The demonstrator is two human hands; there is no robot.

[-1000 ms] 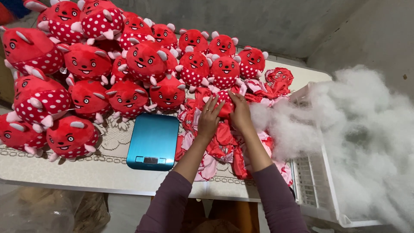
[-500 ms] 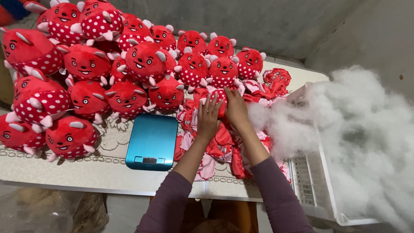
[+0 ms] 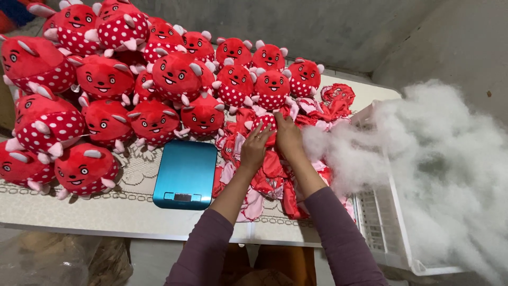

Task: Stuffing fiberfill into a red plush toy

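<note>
My left hand (image 3: pixel 255 148) and my right hand (image 3: pixel 289 137) are side by side, both closed around a small red plush skin with white dots (image 3: pixel 266 123). It sits on top of a heap of flat, unstuffed red and pink plush skins (image 3: pixel 275 175). A blue flat kitchen scale (image 3: pixel 186 173) lies just left of my left forearm. Stuffed red plush toys with faces (image 3: pixel 159 90) crowd the table's left and back. A big mass of white stuffing fibre (image 3: pixel 423 159) lies close to my right hand.
The table (image 3: pixel 106 212) has a pale top with a lace-patterned cloth. A white plastic crate (image 3: pixel 389 238) holds the fibre at the right. Grey concrete wall (image 3: pixel 317 26) stands behind. A clear plastic bag (image 3: pixel 58 265) sits under the table's front edge at the left.
Both hands have stayed on the dotted plush skin, shifting only slightly. The view has tilted a little, and the fibre mass sits closer to my right hand.
</note>
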